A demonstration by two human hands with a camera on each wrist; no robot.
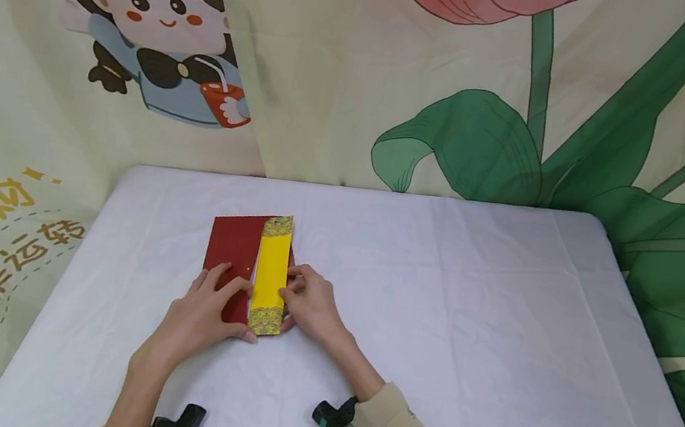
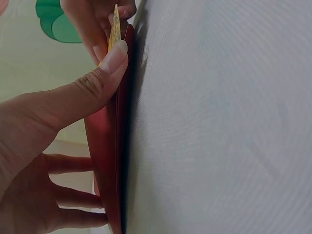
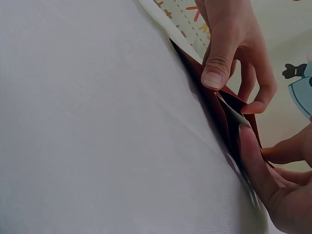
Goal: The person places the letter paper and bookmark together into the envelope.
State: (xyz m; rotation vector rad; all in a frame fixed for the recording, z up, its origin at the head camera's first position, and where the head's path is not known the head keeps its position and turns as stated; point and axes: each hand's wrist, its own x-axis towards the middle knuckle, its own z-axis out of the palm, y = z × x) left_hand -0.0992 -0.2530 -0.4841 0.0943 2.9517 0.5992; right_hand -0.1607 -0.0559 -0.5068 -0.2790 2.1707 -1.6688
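A dark red folded card point(image 1: 234, 241) lies on the white-covered table, left of the middle. Along its right side stands a bright yellow strip point(image 1: 272, 273) with a gold pattern at both ends. My left hand point(image 1: 200, 307) holds the card's lower part, thumb at the bottom edge by the strip, index finger bent to the strip's left side, other fingers spread on the red face. With thumb and fingers, my right hand point(image 1: 315, 306) pinches the yellow strip's right edge. In the right wrist view the card point(image 3: 228, 117) gapes at its lower end between the hands.
A white cloth point(image 1: 462, 354) covers the table, lightly creased. Behind it hangs a printed curtain point(image 1: 322, 89) with a cartoon figure, a pink flower and green leaves. Black camera mounts point(image 1: 334, 414) sit at both wrists, close over the cloth.
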